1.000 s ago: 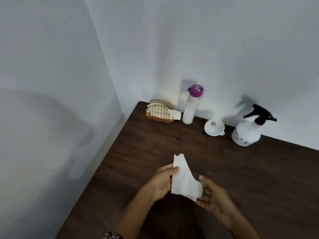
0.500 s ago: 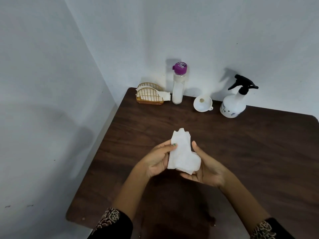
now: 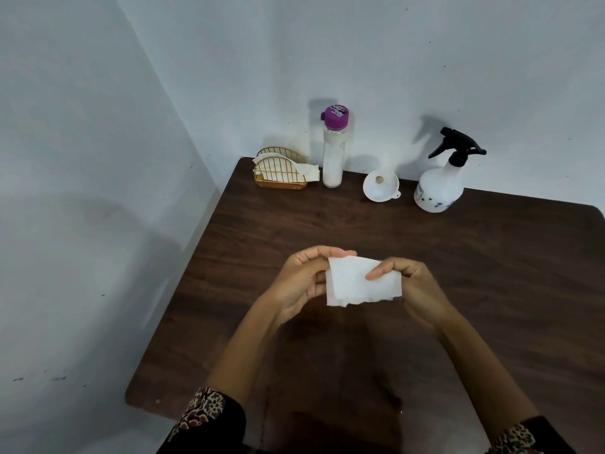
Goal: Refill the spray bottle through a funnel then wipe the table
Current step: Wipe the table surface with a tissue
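Tissue (image 3: pixel 361 281) now turned crosswise, between left hand (image 3: pixel 301 283) and right hand (image 3: pixel 415 286) grip.

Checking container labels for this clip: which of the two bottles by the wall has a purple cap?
The tall clear bottle, standing between the gold napkin holder and the white funnel. The spray bottle has a black trigger top instead.

I see both hands over the middle of the dark worktop (image 3: pixel 491 257): left hand (image 3: pixel 301 283) and right hand (image 3: pixel 415 286) each pinch an end of a white tissue (image 3: pixel 357 286) held flat between them. Along the far edge, from left: napkin holder (image 3: pixel 278 173), purple-capped bottle (image 3: pixel 333 149), white funnel (image 3: pixel 381 190), spray bottle (image 3: pixel 440 185).
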Motion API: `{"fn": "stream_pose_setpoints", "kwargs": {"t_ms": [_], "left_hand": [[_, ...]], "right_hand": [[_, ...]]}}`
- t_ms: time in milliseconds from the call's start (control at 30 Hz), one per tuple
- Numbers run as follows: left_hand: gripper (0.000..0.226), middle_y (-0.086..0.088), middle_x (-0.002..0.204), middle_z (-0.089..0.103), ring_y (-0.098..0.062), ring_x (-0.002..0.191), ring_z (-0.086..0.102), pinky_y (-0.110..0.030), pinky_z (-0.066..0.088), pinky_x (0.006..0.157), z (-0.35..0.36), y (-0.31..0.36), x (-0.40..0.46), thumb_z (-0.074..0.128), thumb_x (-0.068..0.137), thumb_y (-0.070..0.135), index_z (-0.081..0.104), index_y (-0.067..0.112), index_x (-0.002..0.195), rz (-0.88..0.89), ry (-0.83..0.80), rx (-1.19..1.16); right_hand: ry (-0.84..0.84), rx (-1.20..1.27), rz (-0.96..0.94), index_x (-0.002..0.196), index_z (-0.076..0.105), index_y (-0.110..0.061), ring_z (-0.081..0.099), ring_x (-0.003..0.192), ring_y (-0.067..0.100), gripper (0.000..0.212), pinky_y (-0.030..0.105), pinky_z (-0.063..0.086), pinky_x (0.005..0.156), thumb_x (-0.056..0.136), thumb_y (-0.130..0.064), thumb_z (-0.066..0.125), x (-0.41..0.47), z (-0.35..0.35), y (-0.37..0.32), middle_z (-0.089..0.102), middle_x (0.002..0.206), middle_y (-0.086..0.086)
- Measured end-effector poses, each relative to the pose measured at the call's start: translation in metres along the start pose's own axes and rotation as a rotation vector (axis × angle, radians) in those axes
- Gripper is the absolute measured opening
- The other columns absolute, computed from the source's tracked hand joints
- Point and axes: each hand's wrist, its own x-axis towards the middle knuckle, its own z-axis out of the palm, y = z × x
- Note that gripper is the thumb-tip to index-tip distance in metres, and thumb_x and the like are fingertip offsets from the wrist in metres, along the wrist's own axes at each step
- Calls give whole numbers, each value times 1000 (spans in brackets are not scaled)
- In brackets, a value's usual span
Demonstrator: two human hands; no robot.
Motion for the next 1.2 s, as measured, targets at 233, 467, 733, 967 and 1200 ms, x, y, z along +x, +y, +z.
{"fn": "stream_pose_setpoints", "kwargs": {"t_ms": [233, 467, 733, 967, 1200], "left_hand": [[21, -12, 111, 67, -24, 97, 66, -36, 59, 72, 15, -30, 12, 56, 92, 20, 64, 10, 110, -192, 145, -280], [19, -11, 103, 71, -21, 87, 68, -35, 55, 69, 21, -51, 22, 64, 87, 15, 68, 12, 105, -164, 143, -49], [21, -3, 98, 72, -15, 86, 68, -26, 55, 62, 31, -58, 29, 65, 87, 20, 69, 14, 107, -193, -31, 147], [20, -7, 92, 71, -16, 84, 67, -34, 55, 78, 25, -98, 38, 67, 85, 17, 70, 5, 101, -63, 39, 442], [29, 5, 125, 60, -19, 117, 52, -34, 39, 100, -43, -110, 43, 51, 90, 33, 62, 24, 116, 319, 735, 1047]], "right_hand": [[51, -203, -149, 61, 75, -17, 60, 109, 21, 58, 22, 56, 68, 78, 27, 41, 0, -2, 21, 64, 117, 11], [-288, -189, 77, 107, 71, -11, 58, 115, 6, 56, 16, 50, 83, 78, 25, 39, -16, -22, 8, 62, 125, -7], [-82, 127, 313, 127, 55, -21, 63, 110, 19, 46, 30, 55, 85, 83, -29, 66, -18, -42, 30, 64, 124, 7], [1, 151, 371, 110, 64, -3, 70, 81, 26, 23, 31, 58, 65, 90, -7, 53, -27, -12, 70, 73, 94, 17], [463, -146, 304, 99, 62, 11, 59, 47, 12, 19, 17, 45, 41, 93, 6, 44, 15, -35, 63, 67, 63, 5]]}}
